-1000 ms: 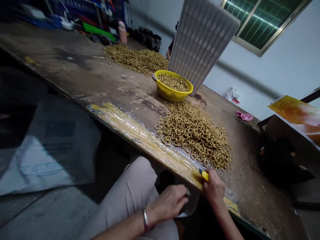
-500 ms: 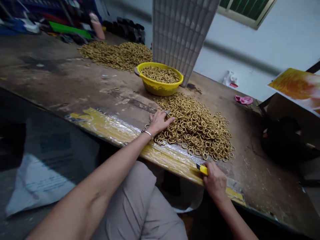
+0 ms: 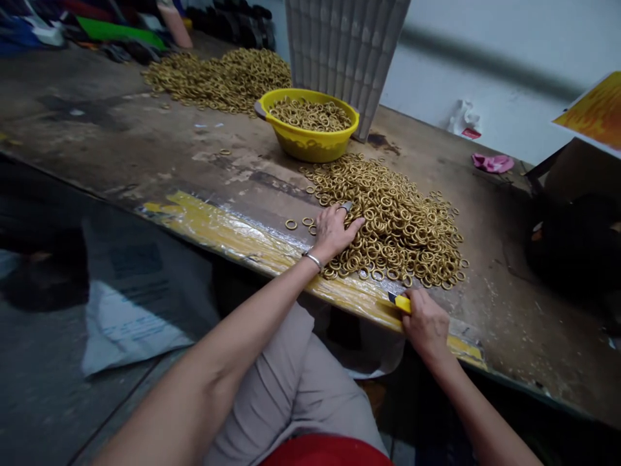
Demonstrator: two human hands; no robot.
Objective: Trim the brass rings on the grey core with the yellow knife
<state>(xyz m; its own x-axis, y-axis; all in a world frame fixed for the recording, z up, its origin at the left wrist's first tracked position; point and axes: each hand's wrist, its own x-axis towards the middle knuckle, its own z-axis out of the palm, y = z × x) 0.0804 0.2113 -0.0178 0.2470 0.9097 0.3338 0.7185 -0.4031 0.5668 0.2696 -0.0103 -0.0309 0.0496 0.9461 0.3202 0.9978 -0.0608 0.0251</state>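
Observation:
My left hand (image 3: 336,230) rests on the near left side of a big heap of brass rings (image 3: 398,220), its fingers laid flat and spread over the rings. A bracelet sits on that wrist. My right hand (image 3: 425,323) is closed around a yellow utility knife (image 3: 400,302) at the table's front edge, over the yellow tape strip (image 3: 233,236). A few loose rings (image 3: 291,224) lie just left of my left hand.
A yellow basin (image 3: 310,139) full of rings stands behind the heap. Another ring pile (image 3: 218,74) lies at the far left. A grey ribbed tray (image 3: 344,45) leans upright at the back. A pink rag (image 3: 492,163) lies by the wall; a sack (image 3: 130,310) is on the floor.
My left hand rose from my lap onto the ring heap, then slid slightly along it. The right hand stayed at the table edge with the knife. The camera tilted down.

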